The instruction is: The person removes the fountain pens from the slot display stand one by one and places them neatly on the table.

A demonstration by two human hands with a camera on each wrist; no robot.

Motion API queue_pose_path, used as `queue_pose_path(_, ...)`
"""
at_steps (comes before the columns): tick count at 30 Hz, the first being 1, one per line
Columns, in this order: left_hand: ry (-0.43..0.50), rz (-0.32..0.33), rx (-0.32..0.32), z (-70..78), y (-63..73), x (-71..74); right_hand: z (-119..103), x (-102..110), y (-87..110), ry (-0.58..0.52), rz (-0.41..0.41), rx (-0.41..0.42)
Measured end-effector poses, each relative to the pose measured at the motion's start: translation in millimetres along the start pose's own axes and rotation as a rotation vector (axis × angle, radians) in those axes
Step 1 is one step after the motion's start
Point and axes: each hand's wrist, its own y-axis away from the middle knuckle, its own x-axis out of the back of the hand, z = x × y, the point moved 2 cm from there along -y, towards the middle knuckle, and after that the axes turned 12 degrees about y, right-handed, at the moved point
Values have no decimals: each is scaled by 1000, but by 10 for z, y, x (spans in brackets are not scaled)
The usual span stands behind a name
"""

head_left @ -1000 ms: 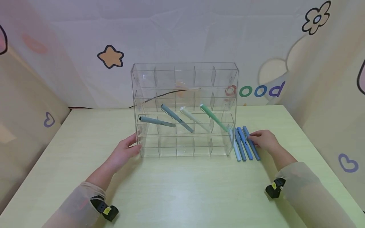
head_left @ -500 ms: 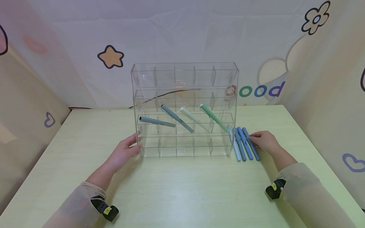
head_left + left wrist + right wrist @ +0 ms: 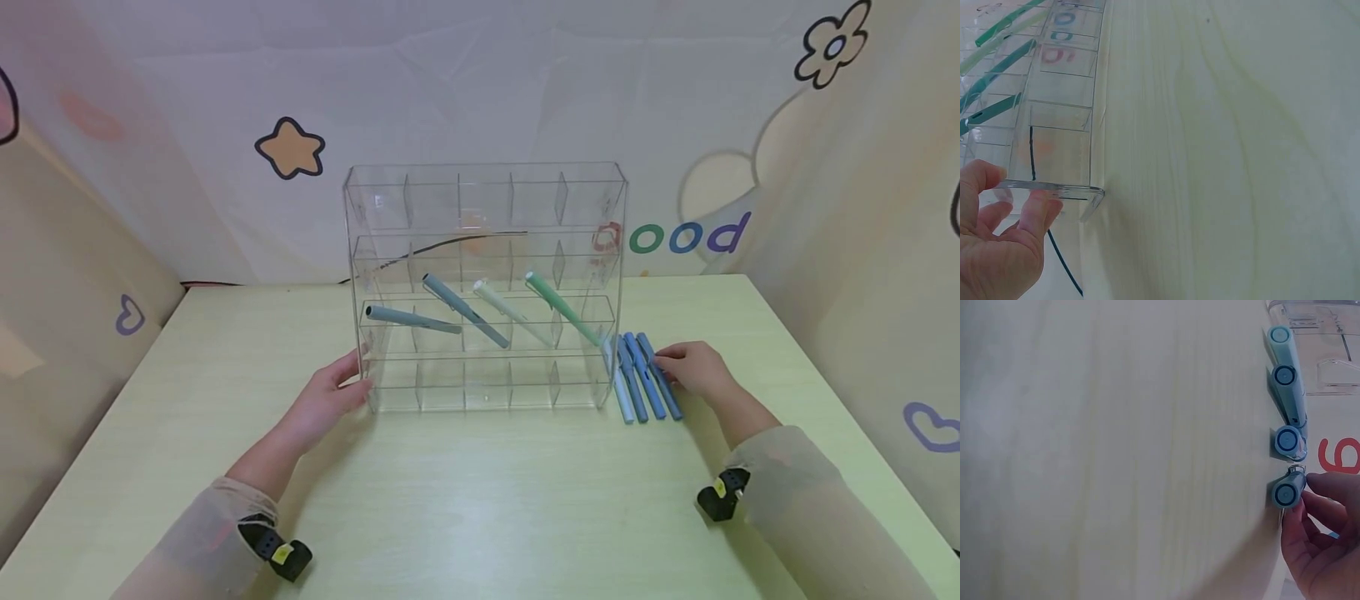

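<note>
A clear acrylic organizer (image 3: 487, 400) with divided tiers stands mid-table. My left hand (image 3: 333, 389) grips its left side panel; in the left wrist view the thumb is on one face and the fingers (image 3: 1036, 215) on the other. Across its middle tiers lean two grey-blue pens (image 3: 414, 320), a pale green pen (image 3: 502, 307) and a green pen (image 3: 562, 307). Right of the organizer several blue pens lie side by side. My right hand (image 3: 699, 369) pinches the outermost dark blue pen (image 3: 1287, 494) between thumb and fingers, the pen lying on the table.
A light blue pen (image 3: 623, 400) lies closest to the organizer's right side, partly seen through it. Behind the table (image 3: 480, 508) hangs a printed cloth (image 3: 480, 100), and cloth also flanks both sides. A dark cable (image 3: 213, 284) runs along the back edge.
</note>
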Motion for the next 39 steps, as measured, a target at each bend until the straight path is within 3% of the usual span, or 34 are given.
queue_pose_path(13,11,-5,0,30,35,-14,-17,82,100,49,95,58)
queue_pose_path(22,-4,3,3,-9,6,-8,-123,119,257,-24,123,88)
queue_pose_path(35,-12,-4,-4,6,8,4,-483,219,593,-116,201,225)
queue_pose_path(39,-6,-5,-7,0,8,-4,-628,258,678,-145,217,231)
